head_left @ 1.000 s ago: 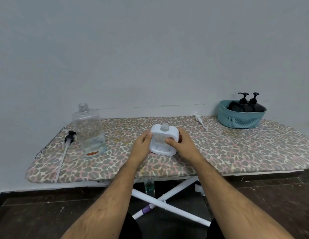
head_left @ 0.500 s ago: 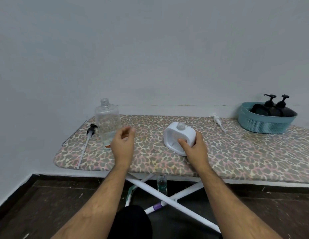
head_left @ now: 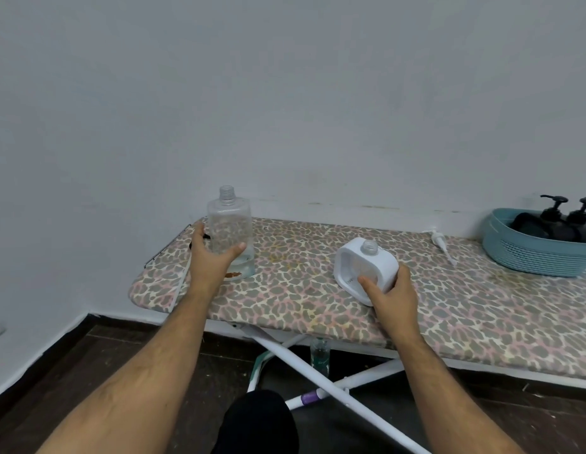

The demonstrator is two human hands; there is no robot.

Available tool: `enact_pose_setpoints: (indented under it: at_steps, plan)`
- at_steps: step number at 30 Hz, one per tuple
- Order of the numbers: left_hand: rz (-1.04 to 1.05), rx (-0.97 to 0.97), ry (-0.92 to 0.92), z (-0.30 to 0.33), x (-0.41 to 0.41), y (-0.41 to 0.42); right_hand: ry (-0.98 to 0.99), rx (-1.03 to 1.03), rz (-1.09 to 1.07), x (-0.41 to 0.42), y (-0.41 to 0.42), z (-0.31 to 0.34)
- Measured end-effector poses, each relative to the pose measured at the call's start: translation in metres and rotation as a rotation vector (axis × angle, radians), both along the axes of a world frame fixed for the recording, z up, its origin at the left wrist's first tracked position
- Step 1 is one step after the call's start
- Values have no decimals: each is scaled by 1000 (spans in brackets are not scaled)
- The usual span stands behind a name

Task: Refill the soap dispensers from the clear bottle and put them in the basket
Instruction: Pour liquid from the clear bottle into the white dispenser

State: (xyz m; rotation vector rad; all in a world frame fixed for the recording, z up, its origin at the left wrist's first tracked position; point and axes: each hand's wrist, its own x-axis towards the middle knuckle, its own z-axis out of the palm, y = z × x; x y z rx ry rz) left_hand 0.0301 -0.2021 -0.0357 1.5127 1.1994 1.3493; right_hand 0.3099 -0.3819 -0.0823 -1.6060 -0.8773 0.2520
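Observation:
The clear bottle (head_left: 230,228) stands uncapped near the left end of the ironing board (head_left: 294,293), with a little liquid at its bottom. My left hand (head_left: 212,255) wraps around its lower part, thumb on the right side. A white square soap dispenser (head_left: 363,267) with an open neck stands tilted at the board's middle, and my right hand (head_left: 390,293) grips its lower right corner. A teal basket (head_left: 534,257) at the far right holds two black pump dispensers (head_left: 561,221).
A white pump head (head_left: 441,244) lies on the board left of the basket. A black pump with its tube lies behind my left hand, mostly hidden. The wall runs close behind the board. A small bottle (head_left: 319,353) stands on the floor among the board's legs.
My left hand let go of the white dispenser, travelled left and closed around the clear bottle. My right hand stayed on the dispenser, which now tilts. The view swung left.

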Motion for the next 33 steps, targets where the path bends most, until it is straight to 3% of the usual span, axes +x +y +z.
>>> enact_pose_setpoints:
  at_steps: [3,9,19,25,33]
  plan:
    - [-94,-37,6,0,0,2,-5,-8,-3,1,0,-1]
    - [-37,-42,19,-3,6,3,0,-6,-11,1,0,-1]
    - [-136,32,97,3,17,-1,-13,-15,11,1,-2,0]
    - [-274,21,241,26,34,-13,-21,-15,-33,1,-2,-2]
    - [-473,95,620,49,64,-27,59,5,-135,0,-3,-2]
